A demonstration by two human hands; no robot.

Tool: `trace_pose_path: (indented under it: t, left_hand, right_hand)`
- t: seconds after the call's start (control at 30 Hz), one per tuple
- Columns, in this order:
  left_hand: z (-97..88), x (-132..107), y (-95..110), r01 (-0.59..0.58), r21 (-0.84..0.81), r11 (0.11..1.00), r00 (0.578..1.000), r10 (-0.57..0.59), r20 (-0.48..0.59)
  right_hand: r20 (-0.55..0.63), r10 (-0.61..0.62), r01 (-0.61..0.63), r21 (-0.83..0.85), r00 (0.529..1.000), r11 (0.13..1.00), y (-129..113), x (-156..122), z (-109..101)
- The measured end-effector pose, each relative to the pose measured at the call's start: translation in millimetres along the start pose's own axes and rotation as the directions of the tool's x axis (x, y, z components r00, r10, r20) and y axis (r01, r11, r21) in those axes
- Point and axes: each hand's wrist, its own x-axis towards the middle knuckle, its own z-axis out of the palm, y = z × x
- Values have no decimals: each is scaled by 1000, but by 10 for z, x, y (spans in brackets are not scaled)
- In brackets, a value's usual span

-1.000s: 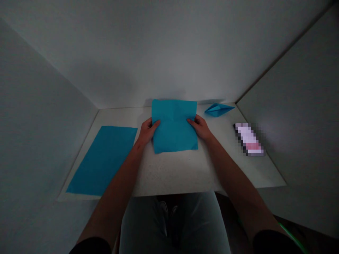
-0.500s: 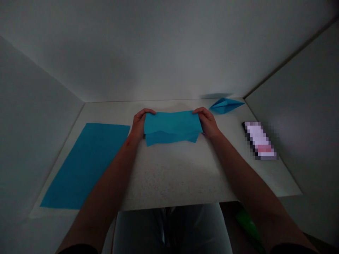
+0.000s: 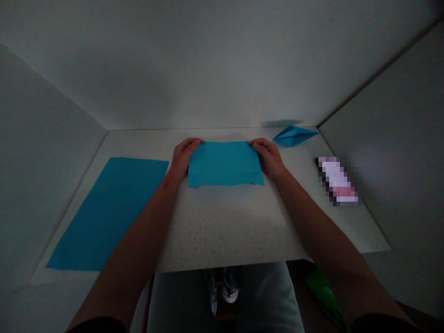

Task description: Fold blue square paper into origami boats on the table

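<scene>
Left hand (image 3: 183, 159) and right hand (image 3: 268, 158) lie open, fingertips on a folded, smooth blue paper rectangle (image 3: 225, 164).

Indoor seated craft nook; home or office, cannot tell which. Evidence: plain white panel walls (image 3: 222, 64) enclose a speckled white tabletop (image 3: 225, 231) on three sides. On it lie a sheet of blue origami paper (image 3: 225, 164), a second blue sheet (image 3: 107, 212), and a folded blue paper model (image 3: 294, 136).

Left hand (image 3: 183, 158) and right hand (image 3: 268, 158) lie palm-down, fingers angled inward; left forearm (image 3: 138, 222) and right forearm (image 3: 317, 226) bare, reaching far from near.
</scene>
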Motion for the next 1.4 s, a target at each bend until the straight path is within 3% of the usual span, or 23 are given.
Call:
trace_pose_path:
  t: [0.13,0.8,1.27,1.4]
  left_hand:
    - [-1,-11,25,-23,37,999,999,22,42]
    - [26,-4,-43,-69,107,992,997,65,36]
    - [20,24,-123,-126,129,984,990,116,80]
    - [1,49,-169,-155,144,977,987,147,64]
  right_hand:
    - [12,-18,19,-22,1000,1000,12,5,-7]
    - [-26,-36,36,-17,999,999,31,15,-21]
    - [1,-88,88,-66,996,994,29,26,-36]
    - [50,-51,52,-34,997,998,25,2,-44]
